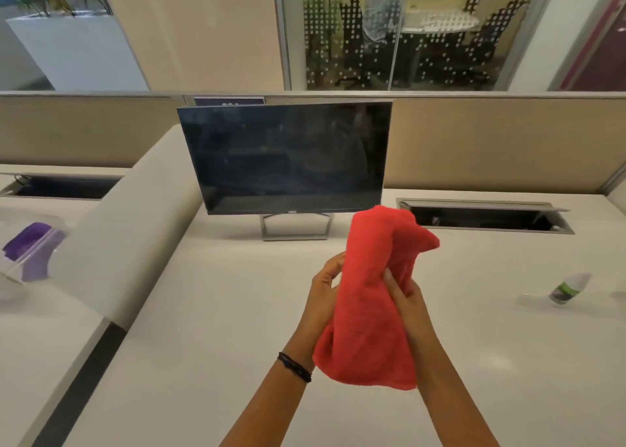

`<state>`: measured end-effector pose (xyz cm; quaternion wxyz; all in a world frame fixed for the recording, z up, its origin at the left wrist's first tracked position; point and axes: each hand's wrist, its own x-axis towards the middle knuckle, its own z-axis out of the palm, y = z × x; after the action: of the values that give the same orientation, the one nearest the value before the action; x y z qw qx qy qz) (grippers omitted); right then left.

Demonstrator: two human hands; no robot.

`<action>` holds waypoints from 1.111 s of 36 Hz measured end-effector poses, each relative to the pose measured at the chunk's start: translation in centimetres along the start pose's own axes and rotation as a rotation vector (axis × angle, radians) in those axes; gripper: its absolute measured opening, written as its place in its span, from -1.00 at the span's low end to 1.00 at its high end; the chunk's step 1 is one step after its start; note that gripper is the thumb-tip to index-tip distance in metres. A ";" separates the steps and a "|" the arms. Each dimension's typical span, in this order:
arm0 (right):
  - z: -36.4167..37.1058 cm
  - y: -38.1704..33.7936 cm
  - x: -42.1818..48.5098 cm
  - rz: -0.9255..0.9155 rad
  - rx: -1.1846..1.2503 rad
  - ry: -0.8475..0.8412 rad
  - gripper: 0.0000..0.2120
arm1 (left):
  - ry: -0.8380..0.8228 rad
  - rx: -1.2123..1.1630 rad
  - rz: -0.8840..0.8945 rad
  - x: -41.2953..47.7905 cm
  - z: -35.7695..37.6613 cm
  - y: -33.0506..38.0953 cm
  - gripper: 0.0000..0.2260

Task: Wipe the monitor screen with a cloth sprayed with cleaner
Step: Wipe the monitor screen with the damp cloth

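Note:
A dark, switched-off monitor (288, 156) stands on a metal foot at the back of the white desk (203, 345). In front of it, over the desk, I hold a bunched red cloth (369, 297) between both hands. My left hand (323, 290) grips its left side; a black band is on that wrist. My right hand (404, 297) clasps its right side, with the thumb pressed into the fabric. The cloth's top edge overlaps the monitor's lower right corner in view. A small clear bottle with a green label (567, 289) lies blurred on the desk at the right.
An open cable hatch (484, 217) is set in the desk right of the monitor, and another hatch (64, 187) is at the left. A beige divider (128, 229) runs diagonally at the left. A clear container with purple contents (28, 251) sits beyond it.

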<state>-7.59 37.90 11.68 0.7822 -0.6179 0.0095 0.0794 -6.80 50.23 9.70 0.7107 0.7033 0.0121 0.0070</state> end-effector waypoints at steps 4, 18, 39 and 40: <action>3.4 0.5 -0.5 -0.065 -0.039 -0.018 -0.69 | 0.023 0.167 0.098 -0.1 -2.5 -0.8 -0.80; 7.9 3.0 2.7 0.076 0.079 0.138 -0.64 | -0.270 -0.053 -0.065 3.5 -11.4 -3.6 -0.70; 18.3 -1.6 21.6 -0.707 -0.572 0.106 -0.81 | 0.490 0.476 0.495 25.2 -32.3 8.4 -0.76; 19.3 -1.9 22.6 -0.774 -0.631 0.103 -0.77 | 0.497 0.516 0.504 26.3 -32.9 8.8 -0.75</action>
<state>13.39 58.75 15.53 0.5280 -0.7855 -0.2063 -0.2484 18.62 83.93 17.95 0.4635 0.8156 0.0123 0.3461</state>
